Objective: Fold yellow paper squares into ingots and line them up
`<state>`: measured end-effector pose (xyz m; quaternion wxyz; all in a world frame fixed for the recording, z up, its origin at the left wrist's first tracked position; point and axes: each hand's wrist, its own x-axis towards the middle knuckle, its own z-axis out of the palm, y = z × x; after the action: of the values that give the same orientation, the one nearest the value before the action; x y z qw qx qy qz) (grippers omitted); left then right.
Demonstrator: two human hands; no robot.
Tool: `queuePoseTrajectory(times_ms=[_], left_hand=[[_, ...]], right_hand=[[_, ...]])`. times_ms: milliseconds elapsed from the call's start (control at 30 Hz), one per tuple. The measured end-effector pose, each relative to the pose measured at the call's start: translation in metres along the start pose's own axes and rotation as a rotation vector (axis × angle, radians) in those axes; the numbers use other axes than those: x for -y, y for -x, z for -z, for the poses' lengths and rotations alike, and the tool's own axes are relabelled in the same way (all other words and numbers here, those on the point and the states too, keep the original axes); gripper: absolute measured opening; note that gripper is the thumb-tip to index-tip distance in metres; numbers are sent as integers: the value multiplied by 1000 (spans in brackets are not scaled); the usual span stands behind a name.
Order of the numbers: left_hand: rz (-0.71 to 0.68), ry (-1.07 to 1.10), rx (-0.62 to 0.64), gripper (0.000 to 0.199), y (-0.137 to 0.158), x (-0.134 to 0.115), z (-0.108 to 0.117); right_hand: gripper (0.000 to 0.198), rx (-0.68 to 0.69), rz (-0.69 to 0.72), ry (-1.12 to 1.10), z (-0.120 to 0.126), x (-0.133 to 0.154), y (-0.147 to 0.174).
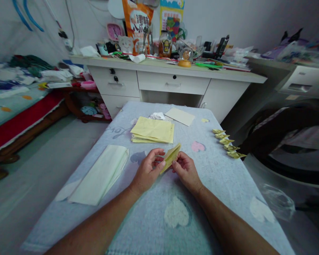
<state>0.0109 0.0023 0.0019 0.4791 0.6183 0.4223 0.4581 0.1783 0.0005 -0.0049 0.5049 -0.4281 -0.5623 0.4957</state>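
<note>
From the head view: pinching folded yellow paper (171,156) above the desk (138,226), between thumbs and fingers of left hand (148,168) and right hand (187,170). Probably light, thin and hardly slippery, but easily creased or torn; best taken gently along the folded edges.

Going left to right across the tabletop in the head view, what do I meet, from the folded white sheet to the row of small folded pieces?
Folded white sheet → left hand → yellow folded paper → right hand → row of small folded pieces.
</note>
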Motion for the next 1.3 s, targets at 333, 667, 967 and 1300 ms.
queuePoseTrajectory(times_ms=[333,667,967,1300], left_hand=[[-187,-432,-36,41,2,1,-7],[-114,-503,-39,57,2,0,-12],[-26,-232,37,51,2,-4,-9],[130,328,231,68,-2,-3,-4]], right_hand=[[23,-7,44,145,-7,4,0],[20,22,95,282,-9,4,2],[31,-43,104,270,-7,-1,1],[24,-82,227,313,-4,-2,1]])
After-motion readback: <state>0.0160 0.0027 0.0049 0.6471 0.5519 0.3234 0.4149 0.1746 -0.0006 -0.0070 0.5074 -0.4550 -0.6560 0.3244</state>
